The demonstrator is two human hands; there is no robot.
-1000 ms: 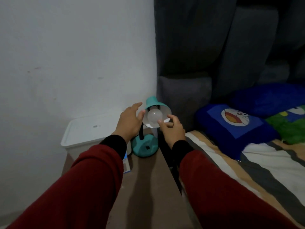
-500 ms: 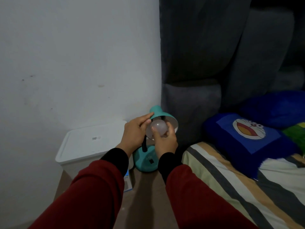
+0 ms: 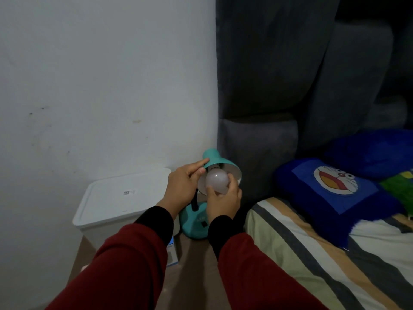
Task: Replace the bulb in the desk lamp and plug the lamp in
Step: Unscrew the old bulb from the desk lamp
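A small teal desk lamp [image 3: 195, 227] stands on a brown bedside surface in the corner by the wall. Its teal shade [image 3: 214, 158] tilts toward me, white inside. My left hand [image 3: 182, 186] grips the left edge of the shade, index finger along its outside. A round white bulb [image 3: 217, 181] sits at the shade's mouth, its base in the socket area. My right hand [image 3: 223, 201] cups the bulb from below, fingers and thumb around it. The lamp's cord and plug are not visible.
A white lidded plastic bin [image 3: 120, 200] stands left of the lamp against the wall. A small blue-and-white box [image 3: 172, 253] lies by the lamp base. Right is a bed with a striped sheet [image 3: 312, 265], a blue cartoon pillow [image 3: 330, 186] and a dark padded headboard [image 3: 279, 86].
My left hand closed onto the shade's edge and my right hand wrapped around the bulb. The bulb now sits further out of the shade than before. The view moved closer.
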